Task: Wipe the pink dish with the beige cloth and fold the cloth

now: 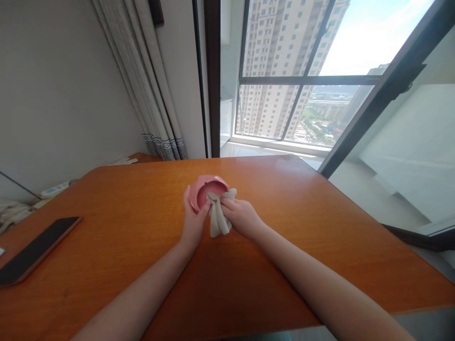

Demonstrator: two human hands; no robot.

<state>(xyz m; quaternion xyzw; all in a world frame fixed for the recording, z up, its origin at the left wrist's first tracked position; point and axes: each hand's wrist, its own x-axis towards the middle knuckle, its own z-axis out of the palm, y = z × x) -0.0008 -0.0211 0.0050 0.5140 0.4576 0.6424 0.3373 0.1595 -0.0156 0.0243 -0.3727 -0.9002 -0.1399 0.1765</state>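
Wiping the pink bowl (pixel 208 187) seems the step in hand, at the middle of the frame, over the counter (pixel 142 203). The left hand (pixel 194 218) has its fingers gripping the bowl's left side; the right hand's (pixel 243 217) fingers pinch a beige cloth (pixel 218 218) at the lower-right rim. The next move calls for a steady left hold, I judge. The tilted bowl's mouth faces the viewer; being roundish, it shows no clear long axis.

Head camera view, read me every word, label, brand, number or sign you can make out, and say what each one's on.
None can be read.
Pink bowl and pale cloth: no lettering visible.
Flat black-topped slab: no lettering visible.
White device at the far left: any markings are too small and blurred to read.
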